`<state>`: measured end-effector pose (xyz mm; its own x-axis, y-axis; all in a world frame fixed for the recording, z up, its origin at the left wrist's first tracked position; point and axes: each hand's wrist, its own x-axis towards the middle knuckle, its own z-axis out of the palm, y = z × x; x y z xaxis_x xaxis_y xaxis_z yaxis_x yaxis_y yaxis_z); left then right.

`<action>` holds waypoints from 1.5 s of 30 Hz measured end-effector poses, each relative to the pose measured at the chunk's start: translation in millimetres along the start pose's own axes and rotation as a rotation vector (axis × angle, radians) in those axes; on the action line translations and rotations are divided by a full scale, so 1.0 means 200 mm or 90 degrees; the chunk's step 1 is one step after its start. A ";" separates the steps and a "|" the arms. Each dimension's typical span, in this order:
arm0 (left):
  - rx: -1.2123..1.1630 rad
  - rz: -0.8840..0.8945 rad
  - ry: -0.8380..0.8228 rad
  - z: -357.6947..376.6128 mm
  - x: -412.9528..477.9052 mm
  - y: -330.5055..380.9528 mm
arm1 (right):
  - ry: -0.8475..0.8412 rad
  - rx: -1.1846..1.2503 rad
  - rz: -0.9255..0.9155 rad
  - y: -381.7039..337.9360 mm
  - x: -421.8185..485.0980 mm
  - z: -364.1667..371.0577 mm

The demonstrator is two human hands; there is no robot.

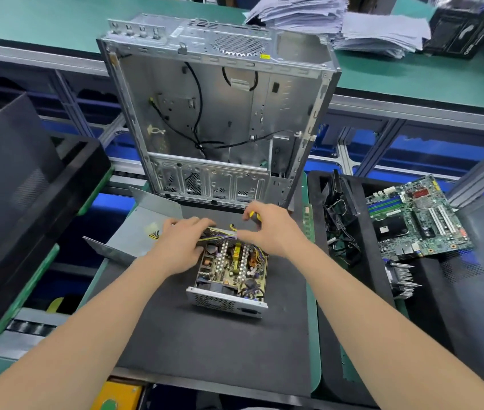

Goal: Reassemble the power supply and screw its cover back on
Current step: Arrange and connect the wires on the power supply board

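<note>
The open power supply lies on the black mat, its circuit board bare and its vented end plate facing me. Its grey metal cover lies to the left behind it, open side up. My left hand rests on the supply's far left corner, fingers over the wire bundle. My right hand holds a yellow-and-black screwdriver against the palm while its fingertips pinch the wires at the far edge of the supply.
An empty silver computer case stands open just behind the supply. A black tray to the right holds a motherboard, cables and a heatsink. A black panel leans at left. Paper stacks lie on the far bench.
</note>
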<state>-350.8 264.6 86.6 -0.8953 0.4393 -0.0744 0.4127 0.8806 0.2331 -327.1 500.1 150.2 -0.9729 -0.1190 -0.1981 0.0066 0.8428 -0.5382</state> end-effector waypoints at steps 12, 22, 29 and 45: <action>0.172 0.053 0.032 -0.18 0.09 -0.04 | 0.035 -0.174 -0.056 -0.02 0.03 0.12; 0.077 0.538 0.289 -0.32 0.20 0.21 | 0.094 0.058 0.032 0.19 -0.08 -0.03; -0.039 0.297 0.009 -0.09 0.21 0.26 | 0.097 0.097 0.097 0.35 -0.10 -0.08; 0.160 0.104 0.109 0.14 0.25 0.47 | -0.029 -0.024 -0.037 0.22 0.21 -0.06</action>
<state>-351.6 373.5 78.4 -0.8208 0.5601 0.1124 0.5618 0.8270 -0.0188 -371.3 538.9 128.6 -0.9600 -0.1913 -0.2046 -0.0594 0.8529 -0.5187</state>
